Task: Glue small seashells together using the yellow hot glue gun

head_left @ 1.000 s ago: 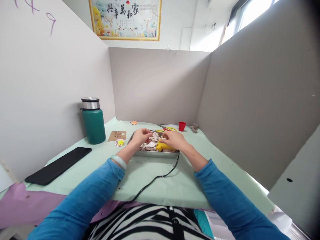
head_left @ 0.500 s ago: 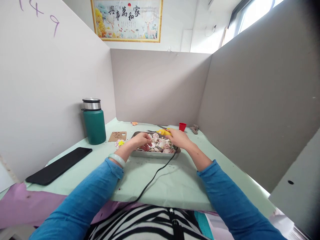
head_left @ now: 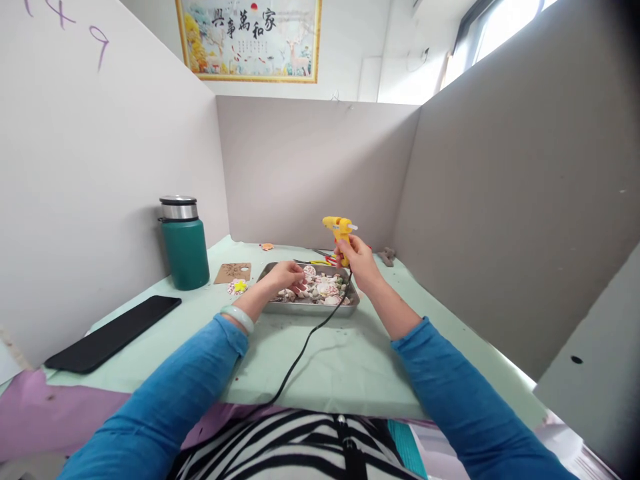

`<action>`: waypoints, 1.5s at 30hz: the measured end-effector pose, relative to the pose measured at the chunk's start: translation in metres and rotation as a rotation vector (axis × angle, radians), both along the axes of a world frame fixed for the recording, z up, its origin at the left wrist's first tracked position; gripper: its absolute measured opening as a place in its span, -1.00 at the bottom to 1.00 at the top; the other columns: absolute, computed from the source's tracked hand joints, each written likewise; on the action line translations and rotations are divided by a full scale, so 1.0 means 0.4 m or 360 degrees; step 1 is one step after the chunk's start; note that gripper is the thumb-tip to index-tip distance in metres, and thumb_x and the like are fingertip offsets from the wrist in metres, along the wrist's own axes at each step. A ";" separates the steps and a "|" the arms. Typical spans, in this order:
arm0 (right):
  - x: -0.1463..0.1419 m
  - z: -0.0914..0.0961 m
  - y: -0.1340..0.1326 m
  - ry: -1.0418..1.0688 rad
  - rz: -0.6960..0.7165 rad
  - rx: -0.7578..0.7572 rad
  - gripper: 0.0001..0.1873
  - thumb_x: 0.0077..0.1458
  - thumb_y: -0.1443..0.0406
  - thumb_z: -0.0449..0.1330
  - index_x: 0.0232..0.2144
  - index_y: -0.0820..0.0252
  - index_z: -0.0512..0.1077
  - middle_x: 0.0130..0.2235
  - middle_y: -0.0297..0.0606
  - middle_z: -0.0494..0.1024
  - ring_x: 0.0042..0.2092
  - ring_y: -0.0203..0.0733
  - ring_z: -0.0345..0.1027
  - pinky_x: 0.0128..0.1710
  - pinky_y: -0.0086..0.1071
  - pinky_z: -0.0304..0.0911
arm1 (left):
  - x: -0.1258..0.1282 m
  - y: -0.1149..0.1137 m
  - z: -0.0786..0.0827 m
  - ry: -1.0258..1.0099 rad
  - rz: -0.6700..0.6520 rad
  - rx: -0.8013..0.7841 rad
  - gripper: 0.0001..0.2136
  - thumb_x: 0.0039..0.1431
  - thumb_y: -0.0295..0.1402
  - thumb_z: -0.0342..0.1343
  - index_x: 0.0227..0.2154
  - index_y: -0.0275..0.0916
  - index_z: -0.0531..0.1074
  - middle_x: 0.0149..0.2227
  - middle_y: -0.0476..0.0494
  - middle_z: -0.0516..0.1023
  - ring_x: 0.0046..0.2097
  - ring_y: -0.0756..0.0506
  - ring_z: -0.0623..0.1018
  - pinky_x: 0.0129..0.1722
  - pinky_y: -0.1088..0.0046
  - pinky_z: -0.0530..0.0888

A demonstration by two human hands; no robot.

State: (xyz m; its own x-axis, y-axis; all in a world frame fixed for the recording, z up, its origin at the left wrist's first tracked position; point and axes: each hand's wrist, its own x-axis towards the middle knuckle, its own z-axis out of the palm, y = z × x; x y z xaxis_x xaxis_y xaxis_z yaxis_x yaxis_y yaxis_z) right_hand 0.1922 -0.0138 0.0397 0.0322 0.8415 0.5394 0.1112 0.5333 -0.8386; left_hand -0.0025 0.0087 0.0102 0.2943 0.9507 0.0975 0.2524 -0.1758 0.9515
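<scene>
A yellow hot glue gun (head_left: 341, 230) is upright in my right hand (head_left: 361, 261), its nozzle pointing left and a pale glue stick jutting from its back. My fingers wrap its handle, and a black cord (head_left: 305, 348) runs from it down to the table's front edge. Over the left part of a metal tray (head_left: 310, 309) is my left hand (head_left: 289, 279), fingers bent and pinched together; what they hold, if anything, is too small to make out. Seashells (head_left: 329, 288) of white and pinkish tones fill the tray.
Left of the tray lie a brown card (head_left: 233, 273) and a shell piece with a yellow flower (head_left: 239, 287). A green bottle (head_left: 185, 253) and a black flat slab (head_left: 115, 333) stand and lie farther left. Pliers with red-yellow handles (head_left: 327, 260) rest behind. Grey partitions (head_left: 320, 167) enclose the table.
My right hand has lifted the glue gun up from behind the tray and turned it upright. My left hand has stayed over the tray with its fingers pinched.
</scene>
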 end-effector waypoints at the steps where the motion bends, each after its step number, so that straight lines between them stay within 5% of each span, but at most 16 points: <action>1: -0.004 0.002 -0.004 0.0060 0.0050 -0.0007 -0.61 -0.01 0.00 0.13 -0.26 0.16 0.28 -0.46 -0.39 0.35 -0.51 -0.39 0.22 -0.49 -0.48 0.23 | -0.002 -0.001 0.000 -0.0018 0.0007 -0.0010 -0.84 -0.09 -0.41 0.22 -0.50 -0.33 0.32 -0.46 -0.18 0.52 -0.44 -0.05 0.54 -0.44 0.45 0.47; 8: -0.021 -0.019 -0.021 -0.0104 0.0055 -0.0220 -0.75 -0.04 0.16 0.19 -0.36 0.19 0.31 -0.67 -0.51 0.20 -0.63 -0.40 0.07 -0.60 -0.49 0.10 | 0.002 0.020 -0.017 0.0079 0.0051 0.0127 -0.82 -0.23 -0.39 0.29 -0.53 -0.31 0.42 -0.52 -0.05 0.49 -0.45 0.02 0.47 -0.42 0.54 0.40; 12: -0.031 -0.040 -0.010 -0.0267 -0.0015 -0.0214 -0.75 -0.10 0.23 0.20 -0.33 0.23 0.35 -0.61 -0.48 0.27 -0.62 -0.41 0.10 -0.61 -0.49 0.09 | -0.005 0.029 -0.018 -0.0004 0.0256 0.0186 -0.84 -0.20 -0.37 0.27 -0.53 -0.31 0.42 -0.53 -0.04 0.48 -0.48 0.04 0.43 -0.45 0.55 0.36; 17: -0.043 -0.061 0.006 -0.0527 -0.0153 -0.0203 -0.69 -0.13 0.23 0.22 -0.29 0.24 0.38 -0.51 -0.38 0.41 -0.57 -0.36 0.26 -0.58 -0.48 0.16 | 0.001 -0.001 0.000 -0.0206 0.0164 0.0195 -0.84 -0.13 -0.37 0.24 -0.48 -0.33 0.41 -0.54 -0.06 0.47 -0.50 0.04 0.44 -0.44 0.52 0.39; 31: -0.067 -0.059 -0.021 0.0065 0.0241 -0.0419 -0.70 -0.21 0.34 0.27 -0.34 0.22 0.33 -0.53 -0.42 0.37 -0.59 -0.40 0.26 -0.68 -0.54 0.13 | 0.011 -0.024 -0.001 -0.0137 0.0120 0.0496 -0.87 -0.10 -0.38 0.20 -0.48 -0.29 0.37 -0.62 0.02 0.42 -0.56 0.04 0.44 -0.54 0.57 0.34; 45: -0.063 -0.063 -0.011 0.0133 0.0165 -0.0375 -0.69 -0.23 0.36 0.26 -0.34 0.22 0.31 -0.57 -0.45 0.35 -0.59 -0.40 0.22 -0.68 -0.53 0.11 | 0.008 -0.038 0.005 -0.0133 0.0063 0.0424 -0.78 -0.08 -0.27 0.22 -0.40 -0.31 0.45 -0.57 -0.05 0.47 -0.52 0.02 0.47 -0.49 0.54 0.38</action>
State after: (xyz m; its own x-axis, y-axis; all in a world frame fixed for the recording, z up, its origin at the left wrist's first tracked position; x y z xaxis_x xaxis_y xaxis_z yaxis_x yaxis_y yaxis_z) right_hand 0.1670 -0.0183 0.0143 -0.0244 0.9446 0.3273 -0.0088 0.3272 -0.9449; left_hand 0.0006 -0.0064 0.0122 0.2381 0.8988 0.3681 0.1867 -0.4143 0.8908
